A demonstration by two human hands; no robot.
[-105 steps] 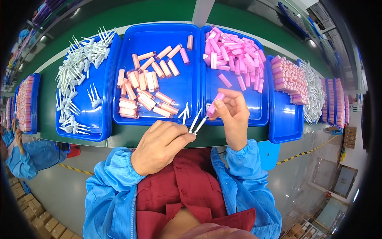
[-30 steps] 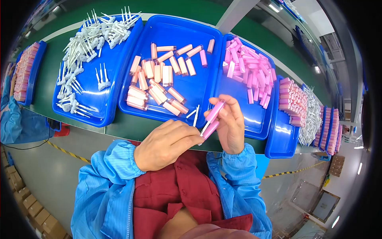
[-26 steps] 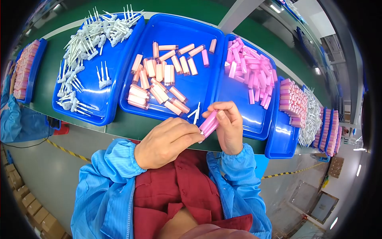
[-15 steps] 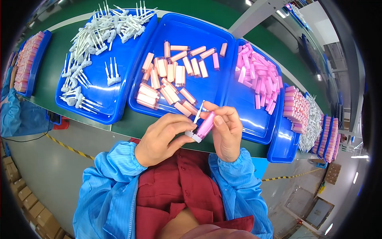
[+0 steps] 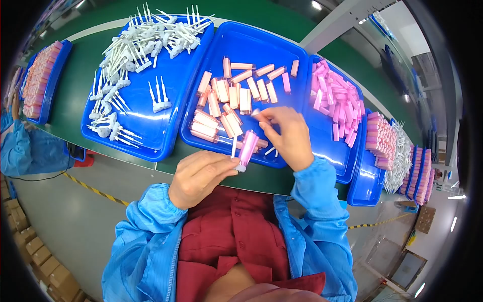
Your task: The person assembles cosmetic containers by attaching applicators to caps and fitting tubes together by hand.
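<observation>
My left hand (image 5: 198,178) pinches a white pronged piece (image 5: 241,168) at its base, just in front of the middle tray. A shiny pink tube (image 5: 248,146) stands on that piece, and a bare white prong (image 5: 234,146) rises beside it. Over the middle blue tray (image 5: 297,48), my right hand (image 5: 288,133) has its fingertips closed on a pale peach tube (image 5: 255,112); only one end shows and the rest is hidden by the fingers. Several peach tubes (image 5: 245,100) lie loose in this tray, left of my right hand.
White pronged pieces (image 5: 126,55) are heaped in the left blue tray (image 5: 151,136). Pink tubes (image 5: 339,100) fill part of the right blue tray (image 5: 322,168). Further right are stacked tubes (image 5: 378,138) and more white pieces (image 5: 397,161). A co-worker's blue sleeve (image 5: 40,146) is at far left.
My right hand has let go of the pink tube on the white piece and reached forward into the middle tray, closing on a peach tube. The view has shifted slightly.
</observation>
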